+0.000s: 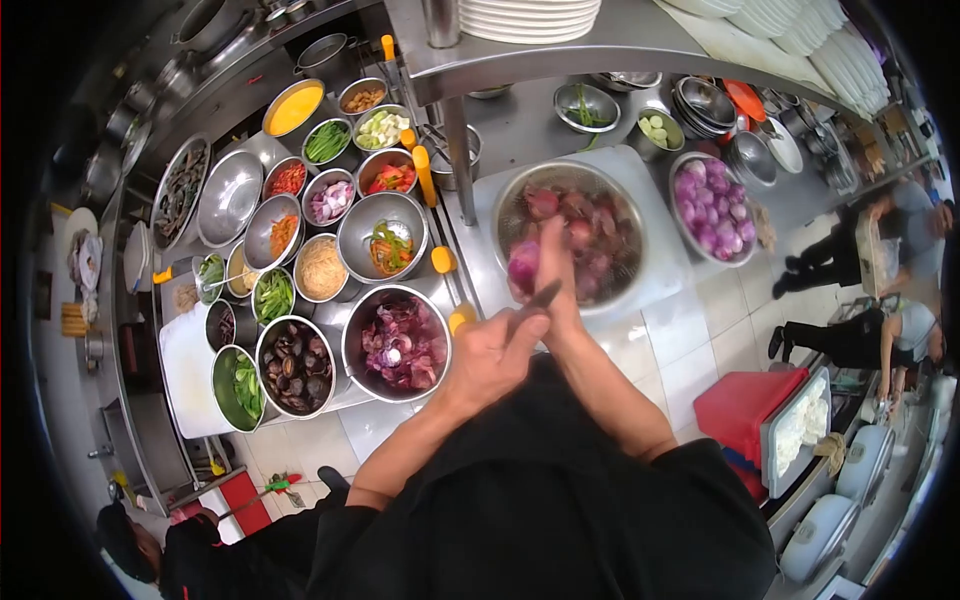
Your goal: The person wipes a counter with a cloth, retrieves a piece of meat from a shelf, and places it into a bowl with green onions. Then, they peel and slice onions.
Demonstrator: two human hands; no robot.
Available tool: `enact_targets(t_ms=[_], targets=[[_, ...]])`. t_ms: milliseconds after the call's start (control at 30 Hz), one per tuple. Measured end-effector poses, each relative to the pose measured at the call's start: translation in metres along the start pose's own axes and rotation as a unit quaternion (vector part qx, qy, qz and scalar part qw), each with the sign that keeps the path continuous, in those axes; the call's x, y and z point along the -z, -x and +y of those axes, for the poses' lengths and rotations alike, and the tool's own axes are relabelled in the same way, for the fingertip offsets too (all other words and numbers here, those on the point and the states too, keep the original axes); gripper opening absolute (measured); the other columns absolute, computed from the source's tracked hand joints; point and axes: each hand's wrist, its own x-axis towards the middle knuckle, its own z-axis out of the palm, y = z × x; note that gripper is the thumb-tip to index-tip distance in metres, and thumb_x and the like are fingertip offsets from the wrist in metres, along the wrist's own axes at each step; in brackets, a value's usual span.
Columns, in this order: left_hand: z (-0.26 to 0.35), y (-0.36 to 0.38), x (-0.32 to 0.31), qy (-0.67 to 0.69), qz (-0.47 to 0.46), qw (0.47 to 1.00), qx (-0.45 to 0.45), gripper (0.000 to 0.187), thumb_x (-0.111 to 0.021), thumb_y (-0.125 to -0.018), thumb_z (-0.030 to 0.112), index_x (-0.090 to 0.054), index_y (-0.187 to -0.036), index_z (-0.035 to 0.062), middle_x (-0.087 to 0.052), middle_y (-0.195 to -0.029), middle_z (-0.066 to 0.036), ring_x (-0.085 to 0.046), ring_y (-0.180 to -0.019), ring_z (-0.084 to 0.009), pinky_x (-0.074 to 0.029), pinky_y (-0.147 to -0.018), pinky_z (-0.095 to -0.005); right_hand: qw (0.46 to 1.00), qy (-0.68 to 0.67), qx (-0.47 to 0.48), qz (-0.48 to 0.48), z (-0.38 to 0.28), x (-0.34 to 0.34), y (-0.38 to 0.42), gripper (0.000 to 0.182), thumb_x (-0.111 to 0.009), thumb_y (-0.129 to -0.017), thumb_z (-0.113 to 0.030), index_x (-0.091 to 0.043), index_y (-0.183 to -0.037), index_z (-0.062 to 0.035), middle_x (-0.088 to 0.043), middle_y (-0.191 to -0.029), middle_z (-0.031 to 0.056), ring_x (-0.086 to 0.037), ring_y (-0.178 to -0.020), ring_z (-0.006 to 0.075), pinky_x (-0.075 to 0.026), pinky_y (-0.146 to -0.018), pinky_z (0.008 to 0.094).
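Observation:
My left hand is closed around the handle of a small knife, whose blade points up and to the right, close to my right wrist. My right hand is over the left side of a perforated metal colander and is closed on a purple onion; motion blurs part of this hand. Red-brown unpeeled onions lie in the colander, on a white cutting board. Left of my hands, a steel pot holds onion skins with a pale piece among them.
Peeled purple onions fill a bowl at the right. Many metal containers of cut vegetables stand at the left. A steel shelf with stacked plates overhangs the counter. A red bin is at the lower right. Other people stand at both sides.

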Motion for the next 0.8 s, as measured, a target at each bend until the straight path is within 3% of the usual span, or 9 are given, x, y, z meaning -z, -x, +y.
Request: enact_targets(t_ms=[67,167,267,300,400,433,567,700,800], targets=[[-0.001,0.001,0.008,-0.018,0.0,0.999,0.026,0.028,-0.064,-0.092,0.025,-0.068,-0.089,-0.0022,-0.058,-0.06,-0.017,-0.058,-0.053,-0.0173,-0.046,-0.052,-0.0337,0.988,-0.144,-0.048,-0.006,0.001,-0.004,0.002,0.05,-0.039,-0.095,-0.065,-0.054,-0.094,-0.0171,-0.053,-0.075,-0.0025,-0.046,-0.058,0.0087,-0.03,-0.047,0.021],[-0.002,0.007,0.029,-0.022,0.066,0.994,0.084,0.031,-0.064,-0.092,0.028,-0.068,-0.085,-0.0023,-0.061,-0.062,-0.017,-0.061,-0.052,-0.0213,-0.047,-0.054,-0.0339,0.972,-0.212,-0.068,-0.076,0.002,0.004,0.0,0.048,-0.042,-0.094,-0.064,-0.052,-0.097,-0.017,-0.053,-0.074,-0.0018,-0.046,-0.055,0.0102,-0.029,-0.044,0.0239],[-0.026,0.026,0.059,-0.123,0.078,0.977,0.155,0.035,-0.064,-0.091,0.032,-0.069,-0.083,-0.0021,-0.062,-0.062,-0.017,-0.063,-0.053,-0.0245,-0.048,-0.054,-0.0357,0.963,-0.239,-0.097,-0.081,0.001,0.004,0.002,0.034,-0.046,-0.097,-0.048,-0.05,-0.099,-0.0145,-0.056,-0.077,0.0024,-0.048,-0.057,0.0145,-0.029,-0.045,0.0261],[-0.039,0.035,0.065,-0.087,0.1,0.975,0.178,0.04,-0.064,-0.091,0.036,-0.068,-0.08,-0.0026,-0.061,-0.061,-0.02,-0.065,-0.055,-0.0318,-0.048,-0.054,-0.0389,0.961,-0.241,-0.102,-0.089,0.005,0.004,0.001,0.032,-0.047,-0.097,-0.046,-0.05,-0.099,-0.0142,-0.056,-0.078,0.0031,-0.049,-0.057,0.0155,-0.03,-0.045,0.0264],[-0.054,0.057,0.092,-0.267,0.096,0.939,0.195,0.052,-0.065,-0.09,0.044,-0.065,-0.074,-0.005,-0.054,-0.051,-0.015,-0.051,-0.045,-0.0175,-0.04,-0.046,-0.0368,0.956,-0.242,-0.115,-0.116,0.013,-0.002,0.002,0.03,-0.047,-0.097,-0.042,-0.051,-0.096,-0.0126,-0.056,-0.078,0.0037,-0.051,-0.059,0.0161,-0.033,-0.047,0.0262],[-0.061,0.065,0.097,-0.284,0.093,0.926,0.231,0.053,-0.066,-0.089,0.044,-0.063,-0.073,-0.0055,-0.054,-0.056,-0.022,-0.057,-0.048,-0.0288,-0.041,-0.049,-0.042,0.956,-0.236,-0.119,-0.127,0.014,-0.006,0.004,0.032,-0.047,-0.098,-0.043,-0.053,-0.094,-0.0115,-0.057,-0.076,0.0027,-0.053,-0.059,0.0149,-0.034,-0.048,0.0255],[-0.073,0.082,0.115,-0.338,0.072,0.901,0.263,0.046,-0.069,-0.086,0.038,-0.06,-0.073,-0.005,-0.058,-0.063,-0.027,-0.06,-0.062,-0.0439,-0.045,-0.058,-0.0464,0.953,-0.223,-0.133,-0.159,0.029,-0.03,0.008,0.029,-0.047,-0.099,-0.039,-0.055,-0.095,-0.0114,-0.058,-0.078,0.0005,-0.054,-0.061,0.011,-0.035,-0.047,0.0231],[-0.081,0.087,0.13,-0.356,0.049,0.901,0.243,0.029,-0.069,-0.083,0.024,-0.06,-0.079,-0.0038,-0.062,-0.07,-0.027,-0.062,-0.072,-0.0465,-0.047,-0.066,-0.0516,0.958,-0.189,-0.163,-0.144,0.049,-0.057,0.024,0.025,-0.048,-0.098,-0.038,-0.056,-0.1,-0.014,-0.058,-0.083,-0.0013,-0.053,-0.066,0.0083,-0.033,-0.049,0.0231],[-0.077,0.079,0.138,-0.374,0.005,0.887,0.271,0.035,-0.072,-0.081,0.029,-0.062,-0.082,-0.0046,-0.063,-0.071,-0.027,-0.064,-0.075,-0.0453,-0.049,-0.068,-0.0497,0.961,-0.183,-0.161,-0.13,0.06,-0.064,0.036,0.023,-0.049,-0.097,-0.037,-0.056,-0.103,-0.0162,-0.058,-0.085,-0.0035,-0.055,-0.073,0.0065,-0.033,-0.051,0.0223]])
